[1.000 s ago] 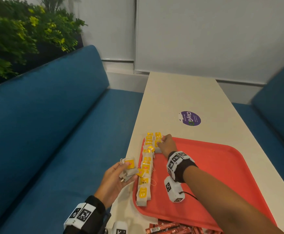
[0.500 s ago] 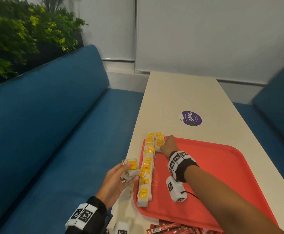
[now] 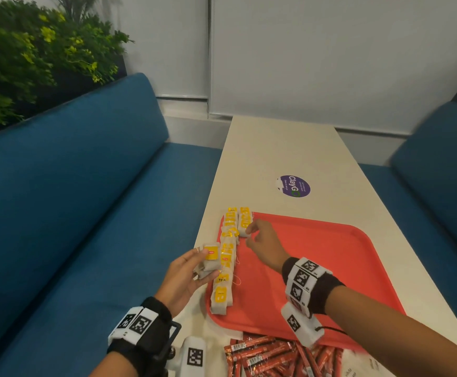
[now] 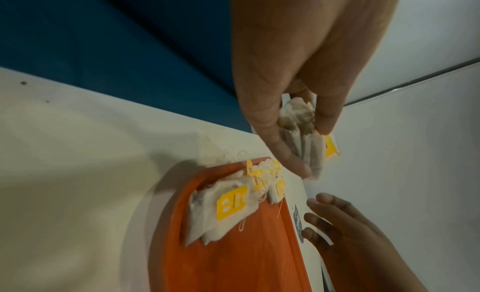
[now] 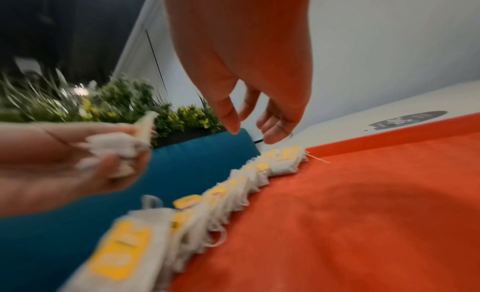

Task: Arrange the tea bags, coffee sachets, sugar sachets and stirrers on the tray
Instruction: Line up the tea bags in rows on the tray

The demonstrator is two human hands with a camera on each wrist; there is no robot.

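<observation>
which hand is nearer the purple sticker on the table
Right. The right hand hovers over the red tray's far-left corner, short of the purple sticker; the left hand holds tea bags nearer the person.

- Evenly lit from overhead, fairly dim and soft, without glare.
- Soft shadow thrown across the table (image 4: 78,152) beside the tray (image 4: 233,255).
- Heavy motion blur on the tea bags (image 5: 124,241) in the right wrist view.
- Straight lines bowed toward the edges.

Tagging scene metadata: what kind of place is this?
Likely a café or canteen booth: blue upholstered bench seats flank a narrow white table bearing a purple ClayGo sticker and a red serving tray, with a planter hedge behind.
</observation>
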